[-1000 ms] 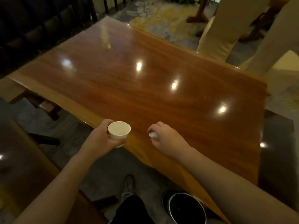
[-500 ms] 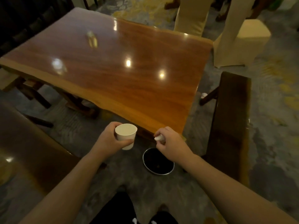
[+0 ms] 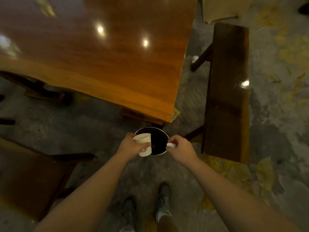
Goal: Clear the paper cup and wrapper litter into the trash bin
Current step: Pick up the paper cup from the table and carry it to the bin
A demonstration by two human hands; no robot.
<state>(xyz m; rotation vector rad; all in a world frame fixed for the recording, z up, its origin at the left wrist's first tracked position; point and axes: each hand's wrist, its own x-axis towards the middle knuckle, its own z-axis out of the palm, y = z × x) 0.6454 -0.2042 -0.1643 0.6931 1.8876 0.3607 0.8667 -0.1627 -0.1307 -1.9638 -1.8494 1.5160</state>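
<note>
Both hands have travelled off the table edge since a second ago and now hang over the trash bin [image 3: 159,131], which sat only at the bottom of the picture back then.

From the head camera, the left hand [image 3: 129,145] is clamped around the paper cup [image 3: 144,144], fingers wrapped across its side. The cup tilts, its open mouth turned up and to the left, its base toward the person. It overlaps the bin's left rim. The right hand [image 3: 181,149] is closed, pinching a small white wrapper [image 3: 171,145] between thumb and fingers, right at the bin's right rim. The round bin, metal-rimmed and dark inside, stands on the floor just below the near corner of the wooden table [image 3: 117,64]. A dark bench [image 3: 227,91] runs along the right side of the table, and another dark seat [image 3: 28,173] lies at the left. Two grey shoes [image 3: 163,200] show at the bottom edge.
</note>
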